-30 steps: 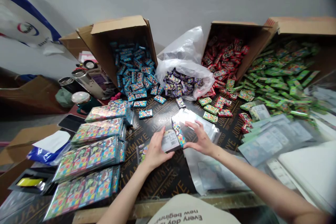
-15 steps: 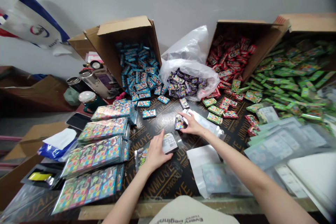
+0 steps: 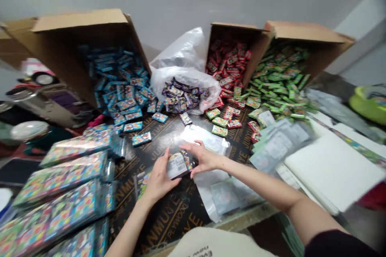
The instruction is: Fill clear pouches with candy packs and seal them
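My left hand (image 3: 158,178) grips a clear plastic bag with a white barcode label (image 3: 176,165) just above the dark tabletop (image 3: 169,213). My right hand (image 3: 202,157) sits against the bag's right end, fingers closed on a small colourful packet (image 3: 187,160) at the bag's mouth. Loose blue packets (image 3: 141,138), a purple packet (image 3: 186,118) and green and red packets (image 3: 220,122) lie on the table beyond my hands. An empty clear bag (image 3: 208,138) lies just behind my right hand.
Tipped cardboard boxes at the back spill blue (image 3: 120,80), red (image 3: 230,58) and green packets (image 3: 277,78); a white plastic sack (image 3: 183,68) holds purple ones. Stacks of filled bags (image 3: 60,184) lie at left. Empty bags (image 3: 277,144) and white sheets (image 3: 331,168) lie at right.
My right hand reached forward, picked up a packet from the table and brought it back to the bag held by my left hand. The view has swung to the right.
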The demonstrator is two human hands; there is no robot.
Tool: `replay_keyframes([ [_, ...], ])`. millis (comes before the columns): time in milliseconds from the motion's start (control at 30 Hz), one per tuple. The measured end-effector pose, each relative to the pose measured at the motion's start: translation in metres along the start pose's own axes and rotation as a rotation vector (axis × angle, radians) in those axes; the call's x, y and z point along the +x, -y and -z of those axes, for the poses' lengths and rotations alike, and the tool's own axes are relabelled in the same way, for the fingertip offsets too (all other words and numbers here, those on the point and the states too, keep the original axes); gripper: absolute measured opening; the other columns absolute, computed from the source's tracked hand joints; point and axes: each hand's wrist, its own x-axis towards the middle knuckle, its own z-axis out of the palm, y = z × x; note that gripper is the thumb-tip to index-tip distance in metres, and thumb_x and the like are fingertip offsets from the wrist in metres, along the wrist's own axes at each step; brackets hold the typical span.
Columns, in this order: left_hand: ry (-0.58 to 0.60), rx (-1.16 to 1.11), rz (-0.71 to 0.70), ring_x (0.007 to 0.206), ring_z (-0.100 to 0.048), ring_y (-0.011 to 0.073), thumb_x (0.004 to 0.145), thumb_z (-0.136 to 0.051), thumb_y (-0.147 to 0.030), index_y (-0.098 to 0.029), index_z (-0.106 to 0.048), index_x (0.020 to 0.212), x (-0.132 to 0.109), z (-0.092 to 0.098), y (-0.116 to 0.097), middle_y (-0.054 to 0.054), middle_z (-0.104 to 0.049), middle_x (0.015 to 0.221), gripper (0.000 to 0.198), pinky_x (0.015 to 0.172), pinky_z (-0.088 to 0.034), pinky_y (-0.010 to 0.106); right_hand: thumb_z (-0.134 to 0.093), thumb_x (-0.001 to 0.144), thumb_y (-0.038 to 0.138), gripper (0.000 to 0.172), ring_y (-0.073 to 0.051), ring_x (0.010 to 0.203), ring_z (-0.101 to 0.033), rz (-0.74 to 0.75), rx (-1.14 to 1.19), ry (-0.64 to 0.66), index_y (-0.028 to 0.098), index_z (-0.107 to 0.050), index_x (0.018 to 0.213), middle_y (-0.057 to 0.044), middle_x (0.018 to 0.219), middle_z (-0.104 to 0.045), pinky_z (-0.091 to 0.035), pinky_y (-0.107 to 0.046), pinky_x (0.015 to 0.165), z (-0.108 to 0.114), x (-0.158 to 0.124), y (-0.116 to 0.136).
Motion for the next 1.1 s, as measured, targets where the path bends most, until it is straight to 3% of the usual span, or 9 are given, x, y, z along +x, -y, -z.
replay_keyframes([
  [200,-0.045,0.062,0.037,0.106,-0.047,0.0246,0.063,-0.065,-0.033,-0.020,-0.004,0.140,0.008,-0.007,0.002,0.008,-0.050,0.115,0.099,0.093,-0.038,0.039,-0.051,0.079,0.045,0.069,-0.022,0.118,-0.041,-0.193,-0.046,-0.218,0.025,-0.018,0.137,-0.009,0.125,-0.050,-0.010,-0.044,0.102,-0.003,-0.014,-0.005],
  [333,-0.031,0.125,0.064,0.104,-0.048,0.0251,0.064,-0.064,-0.036,-0.019,-0.003,0.140,-0.001,-0.015,0.007,0.009,-0.050,0.113,0.098,0.091,-0.039,0.040,-0.048,0.076,0.021,0.057,-0.028,0.124,-0.031,-0.801,-0.282,-0.631,0.023,-0.034,0.131,-0.011,0.131,-0.043,-0.016,-0.047,0.098,0.044,-0.037,-0.063],
  [433,0.013,0.214,0.065,0.104,-0.047,0.0267,0.064,-0.063,-0.035,-0.018,-0.011,0.139,-0.011,-0.021,0.017,0.010,-0.050,0.112,0.093,0.090,-0.038,0.041,-0.055,0.062,0.013,0.065,-0.034,0.122,-0.031,-1.055,-0.235,-0.624,0.019,-0.042,0.126,-0.013,0.125,-0.048,-0.021,-0.051,0.093,0.082,-0.063,-0.107],
  [633,-0.063,0.250,0.125,0.110,-0.044,0.0307,0.063,-0.065,-0.047,-0.019,-0.042,0.127,-0.007,-0.015,0.016,0.013,-0.050,0.117,0.074,0.095,-0.030,0.048,-0.060,0.063,0.025,0.029,-0.028,0.090,-0.055,-0.953,-0.091,-0.612,0.016,-0.063,0.091,-0.009,0.082,-0.065,-0.036,-0.039,0.083,0.098,-0.093,-0.107],
  [733,-0.147,-0.026,0.173,0.110,-0.045,0.0272,0.070,-0.059,-0.047,-0.018,-0.052,0.119,0.008,-0.013,-0.008,0.012,-0.052,0.117,0.058,0.095,-0.033,0.043,-0.045,0.078,0.042,0.033,-0.023,0.076,-0.058,-0.875,0.032,-0.650,0.015,-0.061,0.087,-0.007,0.076,-0.064,-0.043,-0.033,0.071,0.070,-0.078,-0.073],
  [833,-0.082,-0.493,0.270,0.095,-0.056,0.0221,0.075,-0.055,-0.044,-0.018,-0.062,0.106,0.023,-0.019,-0.039,0.009,-0.062,0.103,0.041,0.085,-0.041,0.035,-0.035,0.084,0.049,0.042,-0.019,0.073,-0.060,-0.701,0.501,-0.614,0.015,-0.058,0.092,-0.007,0.082,-0.064,-0.047,-0.031,0.064,0.023,-0.052,-0.028],
  [933,-0.051,-0.917,0.406,0.077,-0.060,0.0182,0.074,-0.057,-0.044,-0.014,-0.068,0.090,0.032,-0.025,-0.058,0.007,-0.068,0.085,0.036,0.072,-0.045,0.029,-0.038,0.084,0.050,0.041,-0.019,0.076,-0.060,-0.569,0.935,-0.415,0.017,-0.057,0.099,-0.006,0.086,-0.063,-0.048,-0.032,0.066,-0.015,-0.034,0.013],
  [1033,-0.134,-1.145,0.542,0.056,-0.056,0.0126,0.067,-0.065,-0.042,-0.010,-0.068,0.071,0.031,-0.022,-0.058,0.004,-0.066,0.064,0.032,0.059,-0.042,0.024,-0.049,0.079,0.050,0.044,-0.022,0.090,-0.056,-0.509,0.694,-0.391,0.020,-0.053,0.111,-0.007,0.101,-0.060,-0.045,-0.036,0.077,-0.023,-0.028,0.031],
  [1100,-0.161,-1.188,0.604,0.050,-0.053,0.0105,0.064,-0.067,-0.040,-0.009,-0.067,0.065,0.028,-0.018,-0.054,0.003,-0.063,0.057,0.031,0.055,-0.040,0.022,-0.064,0.067,0.049,0.069,-0.026,0.112,-0.044,-0.405,0.438,-0.428,0.022,-0.039,0.126,-0.010,0.125,-0.046,-0.036,-0.041,0.092,-0.016,-0.026,0.033],
])
